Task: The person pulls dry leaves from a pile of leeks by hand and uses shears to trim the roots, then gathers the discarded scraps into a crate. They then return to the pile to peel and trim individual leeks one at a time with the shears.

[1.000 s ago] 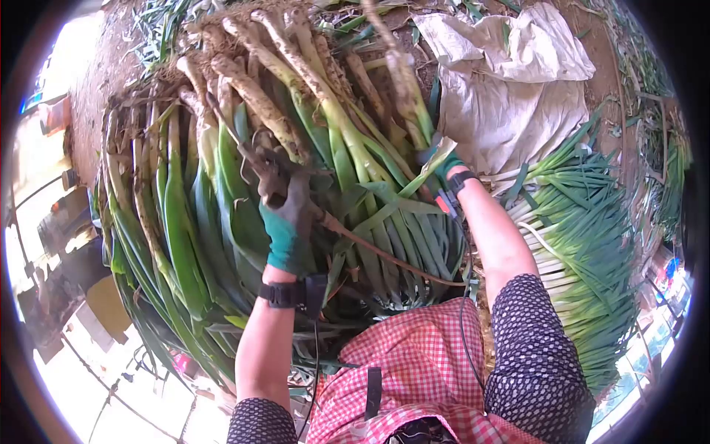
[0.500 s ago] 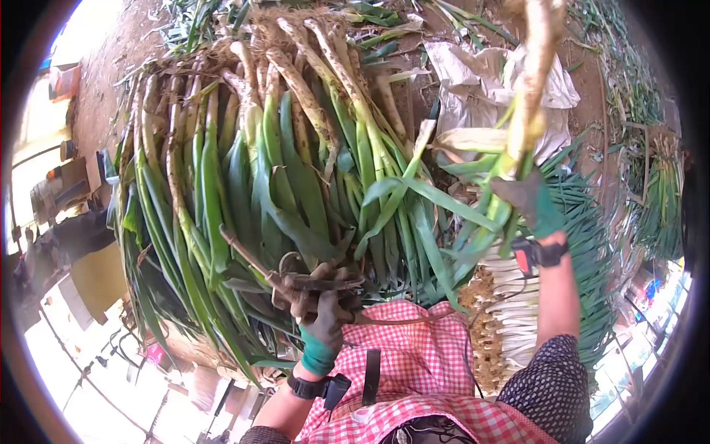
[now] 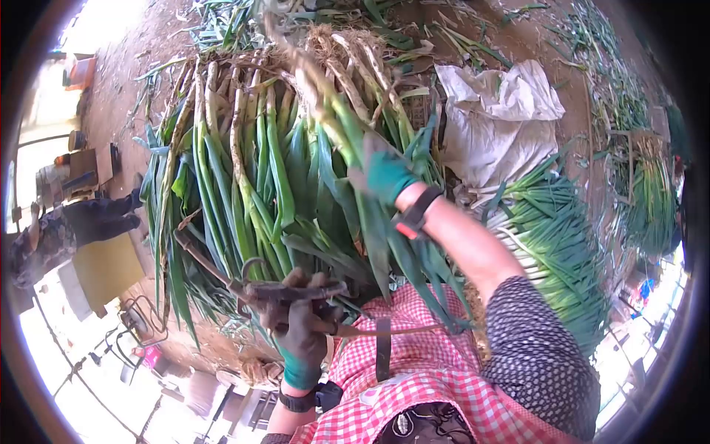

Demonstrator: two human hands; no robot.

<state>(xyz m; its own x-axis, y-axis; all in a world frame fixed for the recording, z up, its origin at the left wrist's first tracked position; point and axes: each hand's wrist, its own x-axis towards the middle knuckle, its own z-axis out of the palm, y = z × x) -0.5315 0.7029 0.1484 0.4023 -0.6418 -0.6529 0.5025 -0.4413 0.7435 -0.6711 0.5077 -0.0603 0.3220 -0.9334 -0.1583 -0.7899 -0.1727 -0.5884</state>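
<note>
In a grey and green glove, my right hand (image 3: 381, 170) is closed around a long green onion (image 3: 340, 122), a thick one with soil on its pale shaft. Its root end points up and left, blurred by motion, and its leaves trail down toward my apron. Beneath it spreads a wide pile of unpeeled green onions (image 3: 259, 148), roots at the far side. My left hand (image 3: 296, 329), gloved alike, grips a dark rusty metal tool (image 3: 292, 290) with a curved hook and long thin bars, low in front of the pile.
Peeled green onions with white shafts lie in a stack (image 3: 551, 244) at the right. A crumpled white sack (image 3: 503, 118) rests beyond it. Another bundle (image 3: 654, 200) stands far right. At the left edge there is a person (image 3: 81, 229) near a yellow board (image 3: 111, 270).
My right hand has swung left with the green onion, from over the white sack to over the pile. My left hand has shifted slightly left and down with the tool. The view has shifted too.
</note>
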